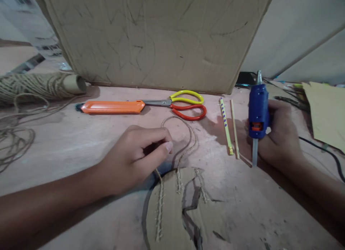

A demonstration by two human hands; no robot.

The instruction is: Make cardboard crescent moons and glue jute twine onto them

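My left hand (pixel 142 153) is closed, thumb against the curled fingers, just above the upper left of a cut cardboard piece (pixel 172 214); whatever it pinches is hidden. Strands of twine (pixel 159 214) lie on the cardboard, and one twine loop (pixel 192 131) curves up behind the hand. In my right hand (pixel 280 131) is a blue glue gun (pixel 258 111), held upright with its metal nozzle up and a clear glue stick coming out below. Beside it lie a yellow pencil (pixel 225 128) and a thin wooden stick (pixel 235 129).
An orange cutter (pixel 113 107) and scissors (pixel 185 105) with yellow and red handles lie before a large cardboard sheet (pixel 151 38). A twine roll (pixel 40 86) is at the left. A black cable (pixel 326 151) and a yellowish sheet (pixel 326 115) are at the right.
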